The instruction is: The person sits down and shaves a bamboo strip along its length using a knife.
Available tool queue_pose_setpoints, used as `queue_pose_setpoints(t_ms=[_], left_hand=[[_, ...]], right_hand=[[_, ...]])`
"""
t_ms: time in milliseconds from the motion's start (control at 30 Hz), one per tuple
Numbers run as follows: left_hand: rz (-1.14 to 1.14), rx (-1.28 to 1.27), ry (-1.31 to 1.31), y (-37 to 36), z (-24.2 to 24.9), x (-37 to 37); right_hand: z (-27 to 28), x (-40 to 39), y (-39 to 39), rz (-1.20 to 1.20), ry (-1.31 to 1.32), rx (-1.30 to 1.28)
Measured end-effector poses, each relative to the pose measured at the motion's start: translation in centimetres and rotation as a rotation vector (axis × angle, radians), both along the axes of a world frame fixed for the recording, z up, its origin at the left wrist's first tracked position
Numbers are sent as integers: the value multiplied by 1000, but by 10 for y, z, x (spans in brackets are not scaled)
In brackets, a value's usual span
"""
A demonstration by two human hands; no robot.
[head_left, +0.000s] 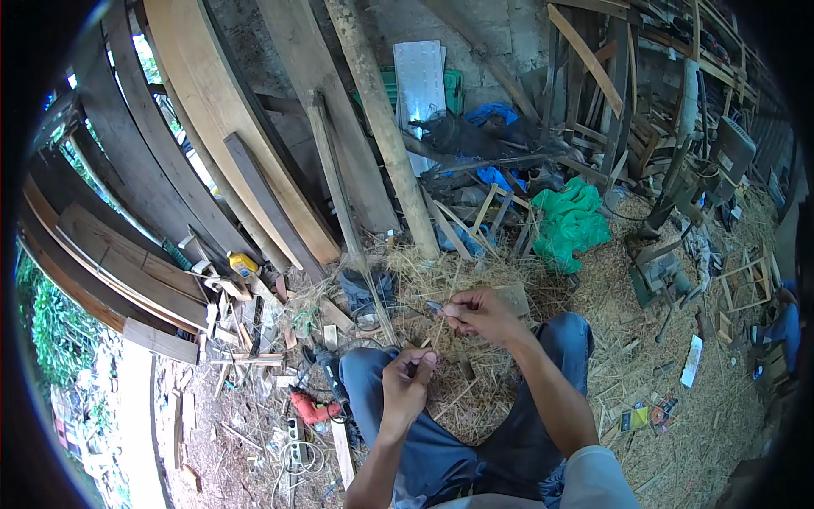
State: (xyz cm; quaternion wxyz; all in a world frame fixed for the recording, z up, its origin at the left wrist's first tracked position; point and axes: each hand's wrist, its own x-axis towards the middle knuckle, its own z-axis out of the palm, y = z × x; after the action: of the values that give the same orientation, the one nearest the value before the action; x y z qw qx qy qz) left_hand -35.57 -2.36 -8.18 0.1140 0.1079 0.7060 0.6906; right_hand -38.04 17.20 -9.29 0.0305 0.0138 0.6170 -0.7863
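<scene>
My left hand (409,379) is closed above my left knee, its thumb and fingers pinched on a small thin piece of wood (426,343) whose tip shows. To the upper right, my right hand (476,312) is closed around a small tool (435,305) with a dark, pointed end directed left. The two hands are apart, over the straw-like shavings (475,399) between my legs. The tool's exact kind is too small to tell.
A red power drill (315,408) lies left of my left leg, near a power strip (296,441) and white cord. Long boards (212,110) lean behind. Green cloth (571,222) is ahead right. Another person's leg (784,331) shows at the far right.
</scene>
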Motion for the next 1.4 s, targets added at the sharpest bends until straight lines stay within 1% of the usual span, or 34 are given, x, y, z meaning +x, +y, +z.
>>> queue_pose_setpoints(t_ms=[33, 100, 133, 200, 233, 267, 333, 367, 400, 467, 500, 533, 600, 667, 733, 767, 900, 967, 1000, 1067, 1100, 1133, 1167, 1200, 1233, 1300, 1333, 1400], left_hand=[[-4, 16, 17, 1, 1, -2], [2, 22, -12, 2, 11, -5], [11, 27, -44, 2, 14, -7], [13, 19, -26, 0, 10, -9], [9, 9, -16, -4, 7, -7], [8, 6, -21, -5, 5, -5], [-13, -26, 13, 1, 4, -7], [-12, -10, 1, 2, 4, -7], [-17, -8, 1, 2, 3, -9], [-12, 0, -8, -4, 1, -8], [-8, -10, -20, -8, -1, -5], [-17, -24, -25, -7, -2, -6], [-30, -21, -19, -4, -5, -8], [-34, -15, -11, -6, -10, -7], [-34, -27, -15, -7, -8, -5], [-37, -37, -11, -8, -7, -3], [-53, -15, 43, -10, -17, -3], [-76, -52, 34, -12, -14, -1], [-76, -51, 36, -14, -10, 0], [-65, -61, -10, -20, -3, 3], [-60, -61, -6, -20, -2, 1], [-54, -38, -60, -20, -1, -1], [-52, -14, -115, -19, 0, -4], [-53, -10, -113, -16, -2, -7], [-39, -14, -96, -12, -3, -9], [-29, -19, -81, -6, -4, -11], [-33, -9, -86, -3, -3, -12], [-35, -7, -91, -1, -2, -13]], right_hand=[[2, 3, -6, 0, 3, 4], [7, 11, -18, 99, 119, 248], [6, 8, -18, 103, 123, 247], [-2, 4, -15, -3, 31, 198], [-4, -5, -6, -49, 82, 55], [-8, -3, -7, -50, 76, 52], [-3, -3, -6, -68, 74, 155], [-11, -1, -8, -62, 208, 357], [-10, -1, -6, -67, 207, 359], [-12, -3, -5, -74, 155, 201], [-12, -8, 6, -79, -5, 52], [-14, -7, 4, -76, -9, 50], [-11, -9, 6, -114, 66, 66], [-8, -8, 8, -98, 45, 107], [-4, -9, 23, -215, -21, 45], [-8, -13, 33, -202, 7, -69], [-5, -11, 47, -197, -30, -147], [-11, -12, 52, -328, 1, -81], [-9, -11, 62, -328, 2, -80], [1, -9, 85, -457, 72, -143], [6, -6, 84, -441, 82, -155], [6, -4, 78, -432, 88, -154], [3, 0, 69, -342, 47, -139], [1, 5, 61, -257, 4, -123], [6, 9, 47, -177, -15, -45], [23, 15, 17, -7, -43, 20], [20, 14, 4, -9, -44, 20], [12, 11, -14, 168, -38, -33]])
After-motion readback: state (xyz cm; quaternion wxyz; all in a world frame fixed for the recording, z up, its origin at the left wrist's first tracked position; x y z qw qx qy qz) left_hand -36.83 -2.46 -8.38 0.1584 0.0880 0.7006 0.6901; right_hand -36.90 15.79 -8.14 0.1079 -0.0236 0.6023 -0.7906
